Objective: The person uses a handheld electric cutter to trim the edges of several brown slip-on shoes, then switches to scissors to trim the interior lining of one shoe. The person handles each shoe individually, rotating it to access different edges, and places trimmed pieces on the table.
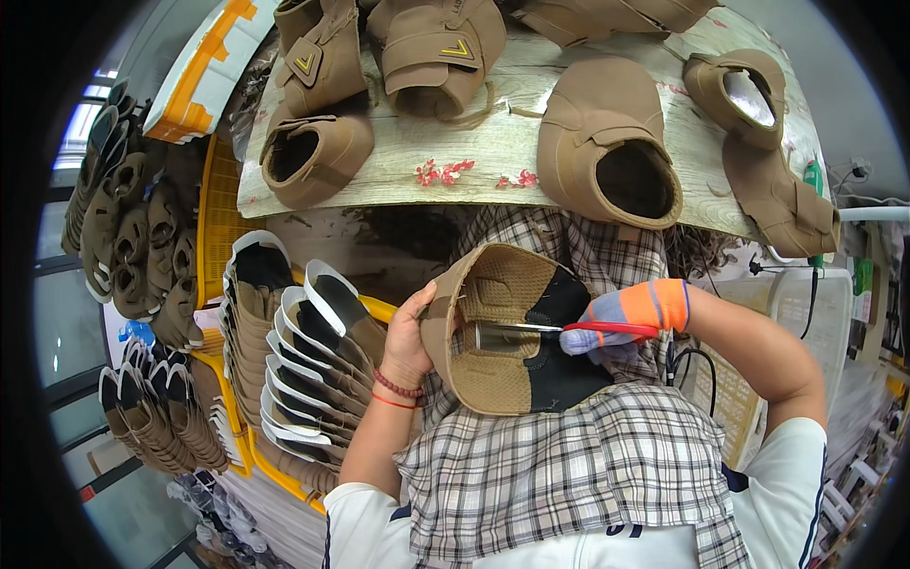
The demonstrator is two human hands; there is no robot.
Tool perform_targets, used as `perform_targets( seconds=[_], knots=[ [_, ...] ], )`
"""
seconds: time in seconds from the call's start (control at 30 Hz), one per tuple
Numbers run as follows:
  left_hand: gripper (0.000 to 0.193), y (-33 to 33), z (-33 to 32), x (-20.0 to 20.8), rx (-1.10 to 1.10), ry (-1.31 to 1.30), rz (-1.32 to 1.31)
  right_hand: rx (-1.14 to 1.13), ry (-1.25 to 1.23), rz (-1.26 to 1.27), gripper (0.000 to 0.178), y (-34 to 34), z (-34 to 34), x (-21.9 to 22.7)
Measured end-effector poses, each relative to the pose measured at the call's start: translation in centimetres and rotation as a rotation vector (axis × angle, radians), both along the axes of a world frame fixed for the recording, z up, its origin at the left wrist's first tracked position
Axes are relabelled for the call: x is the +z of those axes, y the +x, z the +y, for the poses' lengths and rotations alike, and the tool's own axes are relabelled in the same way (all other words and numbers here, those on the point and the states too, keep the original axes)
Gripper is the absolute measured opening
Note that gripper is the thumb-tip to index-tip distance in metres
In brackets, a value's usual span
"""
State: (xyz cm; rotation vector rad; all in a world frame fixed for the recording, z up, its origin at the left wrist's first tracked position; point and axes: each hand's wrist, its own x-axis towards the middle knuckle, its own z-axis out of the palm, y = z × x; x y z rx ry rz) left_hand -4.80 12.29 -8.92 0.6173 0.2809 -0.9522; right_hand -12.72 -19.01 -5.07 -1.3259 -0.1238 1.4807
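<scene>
Over my lap, a brown shoe upper [493, 391] is turned so its tan textured lining and black heel lining face up. My bare left hand [409, 337] grips its left edge, the thumb on the rim and the other fingers partly hidden. My right hand [637, 315], in a grey and orange glove, is closed round red-handled scissors [621, 328]. Their metal blades reach left into the opening of the upper, over a gap in the lining. Whether they are cutting a thread cannot be made out.
Ahead stands a wood-patterned table [493, 152] bearing several brown shoe uppers [607, 114]. Stacked uppers with white edges [303, 379] fill a yellow crate [216, 237] at my left. A green tool [813, 180] with a black cord hangs by the table's right edge. A checked apron [569, 465] covers my lap.
</scene>
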Motion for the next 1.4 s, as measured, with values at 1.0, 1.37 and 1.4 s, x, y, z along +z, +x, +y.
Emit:
perform_targets(
  seconds=[1.0,1.37,1.4],
  knots=[
    [0.037,-2.7,3.8,1.9,-0.07,0.408,0.048,0.169,-0.73,-0.654,0.072,-2.6,3.3,6.4],
    [0.018,-1.6,5.9,1.6,-0.507,0.369,0.252,0.181,-0.801,-1.027,0.042,-3.4,4.9,5.1],
    [0.019,-1.7,5.9,1.5,-0.518,0.376,0.257,0.181,-0.798,-1.037,0.04,-3.4,4.6,5.0]
  ],
)
